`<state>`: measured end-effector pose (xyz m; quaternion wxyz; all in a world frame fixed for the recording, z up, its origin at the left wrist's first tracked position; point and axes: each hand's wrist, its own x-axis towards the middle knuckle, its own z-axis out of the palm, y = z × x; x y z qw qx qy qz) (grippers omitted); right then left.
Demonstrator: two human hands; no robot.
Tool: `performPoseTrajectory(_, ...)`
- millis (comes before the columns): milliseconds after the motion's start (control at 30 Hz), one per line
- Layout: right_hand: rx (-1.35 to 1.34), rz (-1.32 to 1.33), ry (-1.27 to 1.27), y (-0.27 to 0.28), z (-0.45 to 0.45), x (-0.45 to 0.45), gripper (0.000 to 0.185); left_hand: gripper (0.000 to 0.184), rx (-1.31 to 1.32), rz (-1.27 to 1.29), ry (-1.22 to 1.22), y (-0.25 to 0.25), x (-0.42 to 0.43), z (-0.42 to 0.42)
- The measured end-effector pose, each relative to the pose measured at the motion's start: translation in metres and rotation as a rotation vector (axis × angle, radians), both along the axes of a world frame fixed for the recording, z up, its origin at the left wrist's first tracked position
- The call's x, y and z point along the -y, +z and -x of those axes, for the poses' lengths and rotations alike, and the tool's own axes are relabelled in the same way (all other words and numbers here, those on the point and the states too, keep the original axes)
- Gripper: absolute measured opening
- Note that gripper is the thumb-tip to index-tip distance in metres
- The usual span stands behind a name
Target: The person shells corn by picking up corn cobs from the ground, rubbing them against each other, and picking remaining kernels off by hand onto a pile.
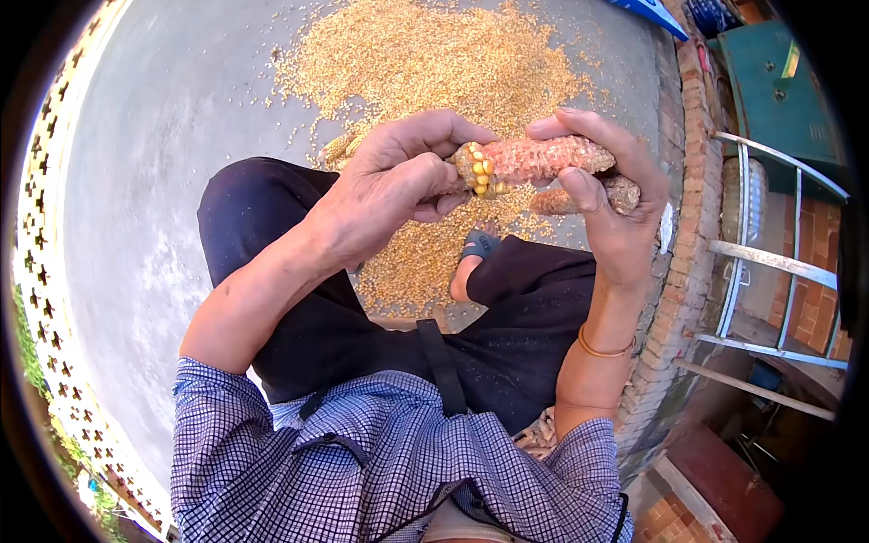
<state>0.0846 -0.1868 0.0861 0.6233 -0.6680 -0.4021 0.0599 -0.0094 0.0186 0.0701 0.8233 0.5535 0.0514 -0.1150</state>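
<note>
A mostly stripped corn cob (543,157) lies level between my two hands, pinkish and bare along most of its length. A few yellow kernels (482,169) are left around its left end. My left hand (398,172) is closed around that end, with thumb and fingers at the kernels. My right hand (625,181) is closed on the bare right end. A second, darker bare cob (623,195) sits below the first, inside my right hand and partly behind its thumb.
Loose corn kernels (434,63) are heaped on the grey concrete floor (154,181), with more between my feet. A few cobs (339,147) lie by my left knee. To the right run a brick edge (692,208) and a metal ladder-like frame (769,258). A patterned wall (41,199) borders the left.
</note>
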Motion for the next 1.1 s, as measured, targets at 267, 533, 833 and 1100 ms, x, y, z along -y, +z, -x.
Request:
performPoseTrajectory(267,-0.063,0.027,-0.051,-0.002,0.000,-0.001,0.036,0.052,-0.057,-0.100,-0.055,0.001,0.000,-0.001)
performPoseTrajectory(533,0.022,0.022,-0.163,-0.004,-0.001,-0.004,0.040,0.052,-0.031,0.114,-0.087,0.000,0.003,-0.001)
performPoseTrajectory(833,-0.016,0.088,-0.196,-0.001,0.016,-0.012,0.052,0.047,0.121,0.115,0.032,-0.008,0.009,0.001)
performPoseTrajectory(1100,-0.008,0.135,-0.218,-0.005,0.019,-0.019,0.052,0.045,0.200,0.014,-0.020,-0.005,0.008,0.001)
